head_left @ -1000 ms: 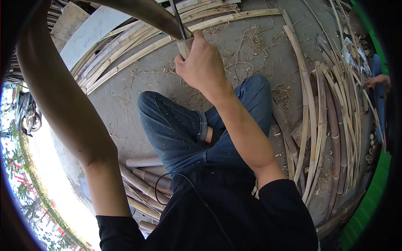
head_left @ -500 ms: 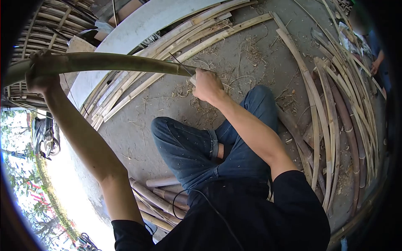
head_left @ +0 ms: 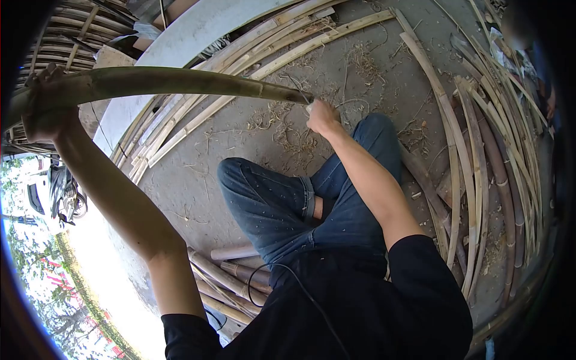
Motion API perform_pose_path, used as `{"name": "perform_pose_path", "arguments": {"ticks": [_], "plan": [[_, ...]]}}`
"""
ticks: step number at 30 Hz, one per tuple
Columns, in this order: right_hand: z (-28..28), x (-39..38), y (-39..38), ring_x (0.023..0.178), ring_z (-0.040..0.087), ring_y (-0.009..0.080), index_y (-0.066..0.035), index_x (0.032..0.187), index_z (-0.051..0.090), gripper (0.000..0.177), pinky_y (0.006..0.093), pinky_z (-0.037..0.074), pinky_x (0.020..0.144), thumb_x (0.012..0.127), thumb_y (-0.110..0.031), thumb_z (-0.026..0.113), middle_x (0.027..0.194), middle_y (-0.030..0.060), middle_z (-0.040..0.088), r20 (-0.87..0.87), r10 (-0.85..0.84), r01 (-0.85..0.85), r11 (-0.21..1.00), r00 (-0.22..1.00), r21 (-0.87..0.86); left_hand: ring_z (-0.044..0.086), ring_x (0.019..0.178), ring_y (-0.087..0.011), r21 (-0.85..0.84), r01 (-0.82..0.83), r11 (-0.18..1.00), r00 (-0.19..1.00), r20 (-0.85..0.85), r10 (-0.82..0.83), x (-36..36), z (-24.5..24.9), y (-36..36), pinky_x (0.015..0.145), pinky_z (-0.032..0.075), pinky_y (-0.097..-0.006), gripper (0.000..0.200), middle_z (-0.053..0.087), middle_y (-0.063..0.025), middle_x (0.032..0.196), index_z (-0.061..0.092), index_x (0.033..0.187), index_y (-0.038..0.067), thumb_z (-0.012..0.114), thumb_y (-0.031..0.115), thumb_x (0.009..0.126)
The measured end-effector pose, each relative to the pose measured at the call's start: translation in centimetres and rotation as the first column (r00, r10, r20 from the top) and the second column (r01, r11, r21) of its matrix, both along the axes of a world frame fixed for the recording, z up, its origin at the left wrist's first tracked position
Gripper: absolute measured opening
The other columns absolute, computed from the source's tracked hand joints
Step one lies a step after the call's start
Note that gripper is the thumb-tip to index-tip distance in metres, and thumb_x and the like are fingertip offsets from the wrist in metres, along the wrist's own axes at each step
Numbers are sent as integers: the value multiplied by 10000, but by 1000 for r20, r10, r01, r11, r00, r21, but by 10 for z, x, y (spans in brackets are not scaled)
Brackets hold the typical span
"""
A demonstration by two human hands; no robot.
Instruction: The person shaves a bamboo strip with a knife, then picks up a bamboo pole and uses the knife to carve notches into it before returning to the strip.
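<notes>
Left grip (head_left: 49, 111) wrapped around a bamboo pole (head_left: 168, 82), right grip (head_left: 324, 117) closed on a knife (head_left: 298, 87), a person sits cross-legged on the floor (head_left: 180, 174). The blade crosses the pole's end — whether they touch cannot be told. The pole spans the view from far left to beyond the knees; its end and the right grip sit farther right than half a second ago, nearer the right knee. The left grip, out of view a second ago, now shows. Shavings (head_left: 294, 135) litter the floor beyond the jeans (head_left: 270, 204); split strips (head_left: 270, 57) curve behind them, and cut lengths (head_left: 225, 276) lie by the left hip.
</notes>
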State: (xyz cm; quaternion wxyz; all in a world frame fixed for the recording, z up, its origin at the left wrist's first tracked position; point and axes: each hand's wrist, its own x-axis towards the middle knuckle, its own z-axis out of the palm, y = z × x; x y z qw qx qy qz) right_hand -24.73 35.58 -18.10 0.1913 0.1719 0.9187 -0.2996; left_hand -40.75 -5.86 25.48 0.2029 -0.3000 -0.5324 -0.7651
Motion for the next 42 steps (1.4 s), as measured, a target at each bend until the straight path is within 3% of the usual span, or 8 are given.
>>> {"name": "perform_pose_path", "arguments": {"ticks": [9,13,14,18,27,29,34,42], "plan": [[-48,35,4,1133,632,394,26,1301,545,621,460,502,971,749,-153,765,1207,239,654,-26,-79,75,986,997,-150,646,895,-369,-56,-292,955,953,-101,285,-8,9,39,919,489,-530,344,647,-187,907,676,926,-16,586,275,764],[-26,19,14,1111,642,388,6,1225,571,527,475,503,960,764,-166,759,1158,228,670,23,39,-36,993,999,-116,619,926,-373,-66,72,995,990,125,-63,-35,14,-4,942,473,-517,340,604,-183,922,624,984,-50,594,201,756],[-21,25,12,1111,642,388,6,1225,571,527,475,503,960,764,-166,759,1158,228,670,28,39,-36,993,999,-113,591,957,-366,-101,-263,960,965,-13,263,-52,8,-10,967,443,-500,341,575,-183,931,589,997,-47,598,174,737],[-20,26,5,1103,651,376,-1,1200,586,502,479,516,942,753,-143,763,1119,217,684,-38,-40,35,992,998,-120,569,932,-342,-58,-309,949,950,27,311,-14,4,32,948,441,-473,290,559,-179,933,578,937,-17,605,165,712],[-17,28,9,1073,670,368,14,1072,669,373,454,552,894,730,-103,762,1110,224,691,-121,-30,17,994,992,-107,622,818,-369,-76,-257,963,966,-30,256,-1,15,22,883,495,-569,314,611,-202,869,615,898,-42,634,206,706],[-78,6,25,1079,667,368,11,1143,626,441,456,546,910,744,-120,761,1125,226,683,203,5,23,990,979,-140,626,826,-368,-66,-261,963,965,-16,261,18,9,40,881,498,-569,321,613,-199,866,616,904,-43,642,213,713],[-25,26,7,1084,667,374,8,1038,693,318,441,548,893,754,-122,754,1145,228,690,-95,-61,50,991,994,-120,634,839,-355,-47,-279,959,957,-91,274,13,15,47,884,500,-567,318,623,-186,869,615,914,-42,659,212,728],[-43,15,21,1084,664,391,35,1094,672,390,448,548,899,738,-112,737,1125,251,685,3,-106,105,981,994,-163,594,890,-345,-110,-134,985,991,-4,135,15,22,34,976,407,-535,255,591,-109,823,610,914,42,645,235,751]]}}
